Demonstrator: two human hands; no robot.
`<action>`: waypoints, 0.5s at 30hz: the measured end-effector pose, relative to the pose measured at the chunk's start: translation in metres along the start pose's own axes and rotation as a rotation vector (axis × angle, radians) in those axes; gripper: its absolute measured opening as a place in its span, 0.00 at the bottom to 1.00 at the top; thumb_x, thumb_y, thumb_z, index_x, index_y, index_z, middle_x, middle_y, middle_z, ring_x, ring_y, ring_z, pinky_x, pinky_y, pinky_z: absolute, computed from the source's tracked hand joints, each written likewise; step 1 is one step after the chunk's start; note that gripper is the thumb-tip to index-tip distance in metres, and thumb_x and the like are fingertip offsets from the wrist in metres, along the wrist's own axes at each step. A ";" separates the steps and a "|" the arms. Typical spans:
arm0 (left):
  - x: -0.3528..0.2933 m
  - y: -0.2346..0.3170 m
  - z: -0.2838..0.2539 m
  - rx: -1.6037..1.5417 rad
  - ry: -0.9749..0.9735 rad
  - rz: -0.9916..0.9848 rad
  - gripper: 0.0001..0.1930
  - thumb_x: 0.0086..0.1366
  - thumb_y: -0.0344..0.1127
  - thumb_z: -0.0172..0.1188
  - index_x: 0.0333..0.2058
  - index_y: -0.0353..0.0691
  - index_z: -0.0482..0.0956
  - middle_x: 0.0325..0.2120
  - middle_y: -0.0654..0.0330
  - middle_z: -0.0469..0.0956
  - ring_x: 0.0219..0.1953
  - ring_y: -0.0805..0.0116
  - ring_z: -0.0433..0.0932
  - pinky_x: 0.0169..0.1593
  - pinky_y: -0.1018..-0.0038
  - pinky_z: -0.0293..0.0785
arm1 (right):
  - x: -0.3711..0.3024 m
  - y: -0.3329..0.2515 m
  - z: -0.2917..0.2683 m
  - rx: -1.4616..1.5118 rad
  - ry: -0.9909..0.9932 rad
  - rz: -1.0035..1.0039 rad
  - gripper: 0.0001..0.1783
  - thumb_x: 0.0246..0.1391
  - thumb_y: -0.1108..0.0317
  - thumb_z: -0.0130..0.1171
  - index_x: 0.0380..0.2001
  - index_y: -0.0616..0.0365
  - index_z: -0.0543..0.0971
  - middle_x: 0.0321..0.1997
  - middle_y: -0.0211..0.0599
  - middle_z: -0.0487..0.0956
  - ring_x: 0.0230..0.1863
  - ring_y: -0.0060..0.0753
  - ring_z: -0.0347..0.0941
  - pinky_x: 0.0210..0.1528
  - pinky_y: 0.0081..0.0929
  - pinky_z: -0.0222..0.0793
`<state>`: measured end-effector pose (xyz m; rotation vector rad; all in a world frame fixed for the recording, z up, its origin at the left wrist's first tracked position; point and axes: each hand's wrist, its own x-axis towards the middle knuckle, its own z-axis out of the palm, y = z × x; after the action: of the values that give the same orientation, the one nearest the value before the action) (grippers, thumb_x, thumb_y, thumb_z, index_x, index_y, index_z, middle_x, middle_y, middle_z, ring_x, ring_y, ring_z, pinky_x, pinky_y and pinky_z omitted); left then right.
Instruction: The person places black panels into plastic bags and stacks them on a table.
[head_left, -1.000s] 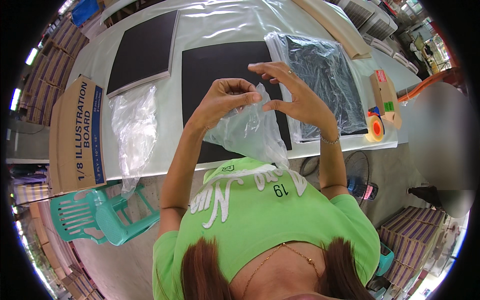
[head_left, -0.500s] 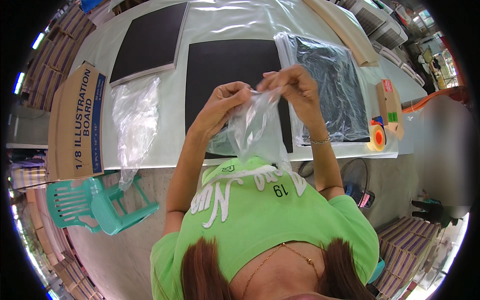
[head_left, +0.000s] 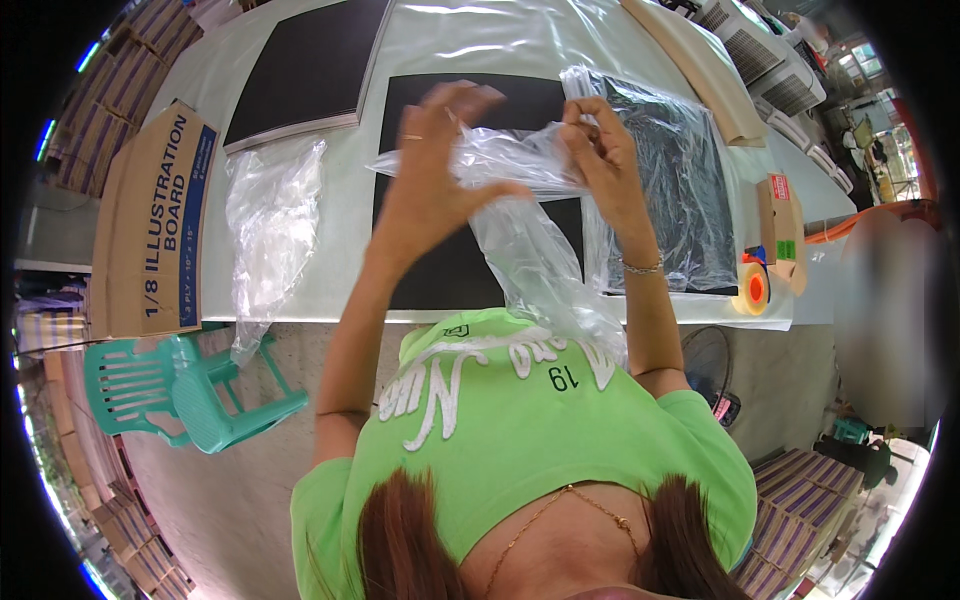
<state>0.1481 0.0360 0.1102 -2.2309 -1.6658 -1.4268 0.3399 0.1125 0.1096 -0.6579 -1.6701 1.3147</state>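
A clear plastic bag [head_left: 525, 255] hangs crumpled above a black board [head_left: 440, 275] and trails down against my green shirt. My right hand [head_left: 608, 160] pinches one end of the bag. My left hand [head_left: 425, 190] is spread at the bag's other side, thumb apart from the fingers, whose tips are smeared by motion. Part of the bag passes behind the left hand. Just right of the black board lies a stack of black boards in clear plastic [head_left: 675, 190].
A stack of black boards [head_left: 305, 65] stands at the far left, with loose clear plastic bags [head_left: 270, 225] before it. A cardboard box [head_left: 150, 225] is at the left edge, a tape roll [head_left: 753, 288] at the right. A green plastic chair [head_left: 215, 395] stands below the table's left.
My left hand has let go of the bag, opened and moved up and away from the right hand. The bag is now stretched out sideways, its lower part swung toward the right.
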 end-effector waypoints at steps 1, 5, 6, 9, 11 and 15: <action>0.000 0.005 0.007 0.001 -0.113 0.075 0.18 0.58 0.40 0.59 0.44 0.36 0.71 0.47 0.55 0.70 0.51 0.65 0.69 0.59 0.68 0.56 | 0.005 0.002 0.005 0.012 0.001 0.009 0.08 0.59 0.66 0.52 0.36 0.58 0.68 0.18 0.18 0.64 0.17 0.06 0.55 0.17 0.09 0.48; -0.015 -0.031 0.032 -0.629 -0.374 -0.232 0.12 0.65 0.41 0.52 0.41 0.40 0.73 0.42 0.60 0.74 0.47 0.69 0.72 0.56 0.72 0.61 | 0.009 0.002 -0.004 0.273 -0.388 0.387 0.11 0.58 0.62 0.54 0.35 0.59 0.70 0.18 0.18 0.65 0.15 0.06 0.54 0.15 0.08 0.46; -0.015 -0.037 0.029 -0.942 -0.390 -0.448 0.12 0.66 0.41 0.50 0.41 0.41 0.74 0.40 0.62 0.75 0.46 0.70 0.72 0.56 0.73 0.62 | 0.008 0.009 -0.014 0.406 -0.575 0.520 0.12 0.58 0.61 0.55 0.36 0.59 0.70 0.18 0.18 0.65 0.14 0.06 0.54 0.15 0.08 0.46; -0.011 -0.041 0.019 -1.390 -0.082 -0.860 0.16 0.68 0.46 0.46 0.40 0.40 0.74 0.34 0.62 0.76 0.38 0.71 0.75 0.48 0.72 0.71 | -0.015 0.046 -0.052 0.531 -0.906 0.258 0.20 0.53 0.60 0.59 0.44 0.62 0.70 0.24 0.25 0.72 0.19 0.16 0.65 0.21 0.15 0.61; -0.017 -0.062 0.012 -1.677 -0.048 -1.040 0.19 0.67 0.50 0.47 0.40 0.37 0.74 0.34 0.60 0.77 0.36 0.70 0.76 0.44 0.70 0.75 | -0.035 0.071 -0.071 0.524 -0.510 0.102 0.23 0.53 0.59 0.59 0.46 0.63 0.69 0.30 0.30 0.74 0.27 0.23 0.70 0.29 0.20 0.68; -0.033 -0.061 0.010 -1.863 -0.344 -1.197 0.29 0.65 0.57 0.46 0.46 0.32 0.72 0.40 0.54 0.77 0.39 0.65 0.78 0.44 0.69 0.76 | -0.036 0.079 -0.075 0.265 0.385 -0.063 0.24 0.56 0.54 0.53 0.47 0.63 0.70 0.39 0.35 0.76 0.37 0.30 0.73 0.41 0.27 0.72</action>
<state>0.1073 0.0428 0.0535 -1.0930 -2.0984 -4.4928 0.4136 0.1425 0.0275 -0.6456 -1.1747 1.2452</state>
